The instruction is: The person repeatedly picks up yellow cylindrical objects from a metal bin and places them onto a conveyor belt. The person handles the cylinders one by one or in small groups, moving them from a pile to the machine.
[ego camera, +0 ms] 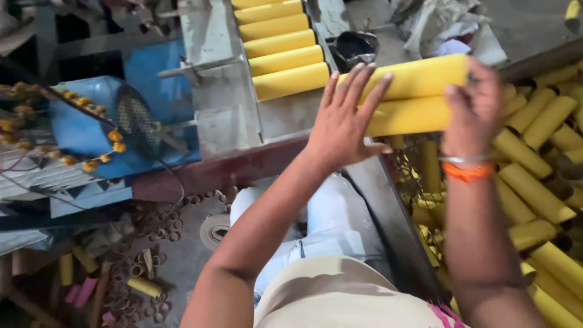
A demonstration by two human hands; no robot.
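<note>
My left hand (pixel 344 118) presses flat, fingers spread, against the left ends of two yellow cardboard tubes (pixel 413 97) held side by side in the air. On their right ends sits my right hand (pixel 477 103), which wears a metal bangle and an orange thread at the wrist. The tubes are squeezed between both hands. Just left of them, several more yellow tubes (pixel 279 42) lie in a row on a grey metal chute (pixel 225 115).
A wire bin (pixel 534 188) at the right holds a heap of yellow tubes. A blue machine housing (pixel 139 115) with a chain stands at the left. Small cardboard rings (pixel 146 267) litter the floor. A dark pot (pixel 355 48) sits behind the chute.
</note>
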